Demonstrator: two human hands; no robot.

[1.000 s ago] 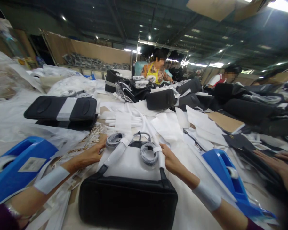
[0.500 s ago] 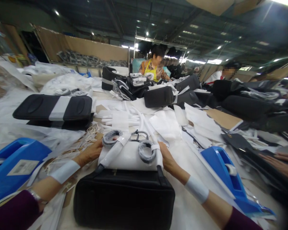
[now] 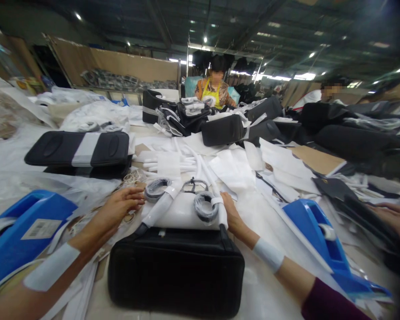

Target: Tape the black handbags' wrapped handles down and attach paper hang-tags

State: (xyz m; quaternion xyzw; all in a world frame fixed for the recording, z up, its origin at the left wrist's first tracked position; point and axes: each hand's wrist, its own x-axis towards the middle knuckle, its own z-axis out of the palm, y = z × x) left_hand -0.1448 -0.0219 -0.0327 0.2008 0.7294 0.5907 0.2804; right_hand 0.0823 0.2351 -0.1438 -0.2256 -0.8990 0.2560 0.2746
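Note:
A black handbag (image 3: pixel 176 271) is in front of me, its base side toward me. White wrapping (image 3: pixel 176 211) covers its upper part, and white sleeves enclose its handles (image 3: pixel 163 206). Two plastic-wrapped grey rings sit by the handles, a left ring (image 3: pixel 157 190) and a right ring (image 3: pixel 206 206). My left hand (image 3: pixel 122 206) is just left of the left ring, fingers stretched out and holding nothing. Against the right handle rests my right hand (image 3: pixel 231 213); its fingertips are hidden behind the sleeve and wrapping, so its grip cannot be seen.
Blue tape dispensers stand on the left (image 3: pixel 26 235) and right (image 3: pixel 323 244). A flat black bag (image 3: pixel 78 149) with a white band lies at far left. White sheets (image 3: pixel 231 166) and more black bags (image 3: pixel 223 130) cover the table beyond. Another person's hand (image 3: pixel 393 220) is at right.
My left hand has let go of the bag's left side, drawn back to the left and straightened its fingers. My right hand stays at the right handle. The bag has barely shifted.

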